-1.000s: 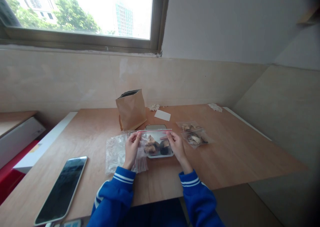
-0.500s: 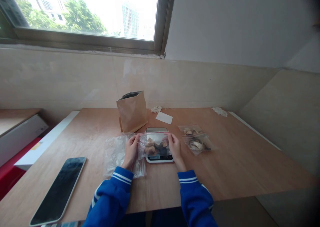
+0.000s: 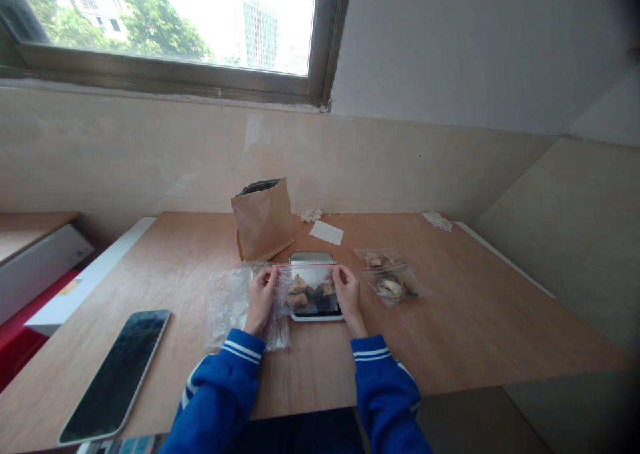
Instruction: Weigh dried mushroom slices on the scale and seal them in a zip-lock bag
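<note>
Clear plastic zip bag (image 3: pixel 311 286) w/ a red seal strip along the top, held up over the scale (image 3: pixel 317 287). Left hand (image 3: pixel 261 299) pinches the bag's top-left corner, right hand (image 3: pixel 346 292) pinches the top-right; both closed narrow on the strip, fingers on front, thumbs prob. behind (can't see them). Bag hangs between the hands, dark and tan dried pieces settled at its bottom, covering most of the scale's platform; can't tell if the bag rests on it or hangs just above.

Rel. to the scale: brown paper pouch (image 3: pixel 263 219) stands open-topped just behind-left. White slip (image 3: pixel 326 233) lies behind it. Two more filled bags (image 3: pixel 389 277) lie just right. Crumpled empty bags (image 3: pixel 235 304) lie just left, under the left wrist. Phone (image 3: pixel 116 374) sits well left and nearer the counter (image 3: pixel 475 314) edge, screen dark.

Judgement on doing the seal well: keep the strip taut and level between both hands, contents down and away from the zip track so nothing jams it. Press from one corner across to the other, not the middle first, to push air out. Hold the strip itself, not the film below, or the track will buckle. Any piece caught in the track would leave a gap.
</note>
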A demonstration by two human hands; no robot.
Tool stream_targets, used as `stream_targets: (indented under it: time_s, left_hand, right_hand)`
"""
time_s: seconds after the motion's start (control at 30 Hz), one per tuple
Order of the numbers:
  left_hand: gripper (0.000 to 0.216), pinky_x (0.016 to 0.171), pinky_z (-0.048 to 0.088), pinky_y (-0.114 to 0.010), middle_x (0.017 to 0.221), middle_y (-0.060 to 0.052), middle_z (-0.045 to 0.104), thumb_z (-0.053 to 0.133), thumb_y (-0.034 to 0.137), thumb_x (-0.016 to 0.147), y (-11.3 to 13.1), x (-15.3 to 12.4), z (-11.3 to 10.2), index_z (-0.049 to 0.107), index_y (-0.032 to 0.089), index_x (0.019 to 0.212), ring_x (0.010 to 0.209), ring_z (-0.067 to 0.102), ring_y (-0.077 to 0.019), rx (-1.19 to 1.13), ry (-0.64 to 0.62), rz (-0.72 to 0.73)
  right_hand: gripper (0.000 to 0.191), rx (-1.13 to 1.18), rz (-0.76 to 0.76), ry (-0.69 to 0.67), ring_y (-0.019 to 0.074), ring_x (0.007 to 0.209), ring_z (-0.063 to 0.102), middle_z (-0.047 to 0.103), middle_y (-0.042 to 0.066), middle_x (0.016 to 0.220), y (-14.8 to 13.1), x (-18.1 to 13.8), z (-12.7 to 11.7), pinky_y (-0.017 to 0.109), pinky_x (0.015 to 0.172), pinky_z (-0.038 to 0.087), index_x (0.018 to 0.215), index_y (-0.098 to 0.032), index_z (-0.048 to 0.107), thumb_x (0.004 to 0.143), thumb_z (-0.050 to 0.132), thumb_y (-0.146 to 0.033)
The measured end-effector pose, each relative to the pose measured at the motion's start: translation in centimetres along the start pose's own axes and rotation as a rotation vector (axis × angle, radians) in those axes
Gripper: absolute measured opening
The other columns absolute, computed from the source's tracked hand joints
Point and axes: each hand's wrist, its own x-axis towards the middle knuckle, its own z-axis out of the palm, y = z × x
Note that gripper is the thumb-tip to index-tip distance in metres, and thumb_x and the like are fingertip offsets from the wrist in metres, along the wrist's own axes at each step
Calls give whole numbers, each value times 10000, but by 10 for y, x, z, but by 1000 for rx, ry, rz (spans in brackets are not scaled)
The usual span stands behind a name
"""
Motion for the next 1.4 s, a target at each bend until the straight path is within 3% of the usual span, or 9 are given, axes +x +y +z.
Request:
stream_targets:
  time_s: [0.27,0.73,0.97,1.4]
  left_hand:
    - [397,597,419,-223,735,-30,656,731,529,735,11,-6,2,699,142,815,675,570,-137,-53,-48,-30]
    - [356,564,428,-221,696,-7,628,750,488,725,12,-7,0,661,152,801,641,563,-130,-53,-10,-10]
    - [338,685,482,-254,817,-59,708,748,458,744,16,-10,4,726,147,874,759,632,-166,-63,-106,-13]
    - [317,686,503,-278,795,-67,722,770,432,728,19,-9,2,732,139,845,745,652,-184,-63,-77,-22]
  right_hand:
    - [402,33,1,-66,157,624,581,650,26,663,-4,-1,-1,251,587,468,791,-180,641,764,672,-580]
    - [394,60,19,-17,147,599,586,644,8,623,-7,-2,-2,251,577,472,735,-190,623,697,716,-571]
    - [367,-5,11,-89,169,647,610,688,39,675,-11,-5,0,262,584,488,741,-182,674,727,699,-549]
    - [360,2,50,-90,182,649,631,721,55,692,-10,-5,-3,278,593,497,753,-160,729,704,736,-517]
